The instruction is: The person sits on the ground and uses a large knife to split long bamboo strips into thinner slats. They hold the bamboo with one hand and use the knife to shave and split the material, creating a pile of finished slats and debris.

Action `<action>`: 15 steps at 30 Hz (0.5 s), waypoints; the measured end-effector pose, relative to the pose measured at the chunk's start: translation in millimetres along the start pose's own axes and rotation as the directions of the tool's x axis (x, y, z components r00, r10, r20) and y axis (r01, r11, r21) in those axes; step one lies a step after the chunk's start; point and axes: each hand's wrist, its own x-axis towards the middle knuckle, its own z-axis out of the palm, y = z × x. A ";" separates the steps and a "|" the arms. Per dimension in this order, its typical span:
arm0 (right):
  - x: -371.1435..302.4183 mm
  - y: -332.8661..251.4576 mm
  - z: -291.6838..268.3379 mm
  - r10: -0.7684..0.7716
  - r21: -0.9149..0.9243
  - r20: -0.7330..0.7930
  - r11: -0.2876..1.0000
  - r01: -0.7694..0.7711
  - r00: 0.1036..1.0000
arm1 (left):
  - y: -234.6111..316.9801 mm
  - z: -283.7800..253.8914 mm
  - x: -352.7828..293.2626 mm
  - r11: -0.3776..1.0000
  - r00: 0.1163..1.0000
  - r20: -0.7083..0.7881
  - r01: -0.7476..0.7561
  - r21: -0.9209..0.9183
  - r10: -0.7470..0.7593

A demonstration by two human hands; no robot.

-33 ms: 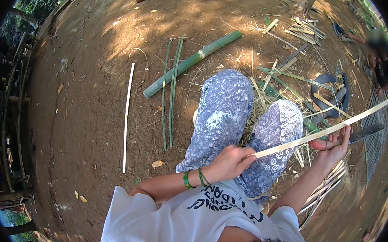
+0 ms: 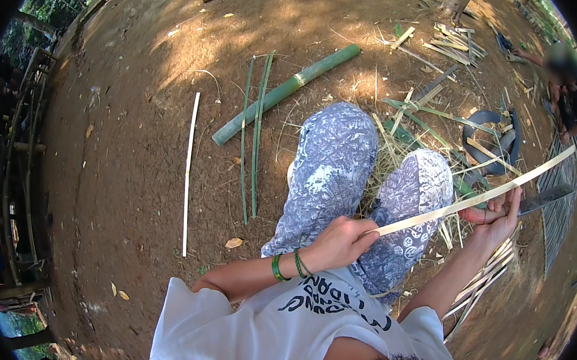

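Left hand (image 2: 338, 243) closed around the near end of a pale bamboo strip (image 2: 472, 199), fingers (image 2: 361, 237) curled tight on it. Right hand (image 2: 496, 220) gripping a knife handle, fingers wrapped shut, dark blade (image 2: 544, 199) lying just under the strip. Strip slanting up to the right across patterned trousers (image 2: 335, 169). Green bamboo pole (image 2: 284, 92) on bare dirt ground (image 2: 129, 159) beyond. No containers in sight.

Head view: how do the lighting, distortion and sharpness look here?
Head view: dappled sunlight and leaf shadow patch the brown dirt ground; fisheye bends the edges inside a black rim; the pale split bamboo strip held by left hand and right hand is sharp; far right is blurred.
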 end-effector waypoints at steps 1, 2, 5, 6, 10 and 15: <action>-1.1 2.3 -0.7 -0.015 -0.023 0.030 1.000 0.016 0.999 | -3.2 -0.2 -0.9 0.999 1.000 -0.015 0.028 0.028 -0.027; -1.9 5.5 -1.6 -0.029 -0.046 0.060 0.998 0.032 0.998 | -6.8 -1.5 -0.7 0.997 0.998 -0.030 0.056 0.056 -0.055; -20.5 7.9 -1.7 -0.096 -0.142 0.094 0.984 0.109 0.991 | -15.7 3.3 -7.8 0.979 0.981 0.001 0.193 0.070 -0.194; -22.9 6.5 4.0 -0.103 -0.127 0.088 0.985 0.114 0.991 | -15.5 -0.4 -4.7 0.971 0.974 0.001 0.224 0.086 -0.225; -15.6 -4.2 2.7 -0.162 -0.077 0.027 0.984 0.163 0.986 | -19.3 -18.4 -15.6 0.976 0.961 0.230 0.185 -0.115 -0.155; -0.4 -14.3 8.3 -0.316 -0.054 -0.033 0.948 0.314 0.948 | -28.9 -50.4 -36.1 0.937 0.888 0.414 0.297 -0.183 -0.200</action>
